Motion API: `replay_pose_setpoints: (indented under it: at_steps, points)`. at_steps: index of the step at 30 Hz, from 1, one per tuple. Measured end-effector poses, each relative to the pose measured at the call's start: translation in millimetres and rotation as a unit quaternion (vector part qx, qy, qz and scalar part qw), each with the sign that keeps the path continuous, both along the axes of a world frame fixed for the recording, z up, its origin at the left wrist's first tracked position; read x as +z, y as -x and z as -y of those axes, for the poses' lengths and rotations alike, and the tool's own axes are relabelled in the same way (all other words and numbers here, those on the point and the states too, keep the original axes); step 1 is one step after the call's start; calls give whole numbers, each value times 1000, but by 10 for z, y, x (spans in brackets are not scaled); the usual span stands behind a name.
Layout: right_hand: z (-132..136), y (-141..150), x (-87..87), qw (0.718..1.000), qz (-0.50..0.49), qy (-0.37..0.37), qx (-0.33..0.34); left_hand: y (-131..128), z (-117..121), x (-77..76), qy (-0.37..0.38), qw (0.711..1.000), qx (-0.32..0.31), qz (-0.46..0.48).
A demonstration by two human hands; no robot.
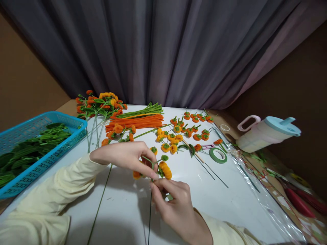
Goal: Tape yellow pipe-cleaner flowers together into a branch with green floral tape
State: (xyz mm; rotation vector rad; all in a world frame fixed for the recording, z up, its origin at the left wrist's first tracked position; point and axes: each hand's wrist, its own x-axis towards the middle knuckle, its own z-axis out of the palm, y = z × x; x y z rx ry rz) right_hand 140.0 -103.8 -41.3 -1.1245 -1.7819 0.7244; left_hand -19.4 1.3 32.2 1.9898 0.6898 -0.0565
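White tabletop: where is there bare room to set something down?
Barest patch: between the right hand, the dark wire and the clear plastic. Another, bar scraps, lies between the long green stem and the held dark stem. Beyond the left hand it is crowded with flower heads and the orange bundle.

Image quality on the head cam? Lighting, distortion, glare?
Head view: wide-angle stretch, curtain folds fan out, cup looks slanted near the edge; soft shadows on the white table; glints on plastic film; far right dim.
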Motion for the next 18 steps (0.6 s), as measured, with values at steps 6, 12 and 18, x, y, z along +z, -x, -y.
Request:
replay_pose_setpoints:
  at_steps: [6, 12, 18]
  points:
    - [-13, -21, 1, 997, -42, 65, 10, -33, 22, -68, -23, 999, 22, -3]
    - [-150, -132, -112, 933, -208, 264, 126, -34, 34, -60, -29, 999, 12, 28]
    - [-265, -171, -252, 865, -297, 348, 206, -49, 55, -82, -29, 996, 6, 84]
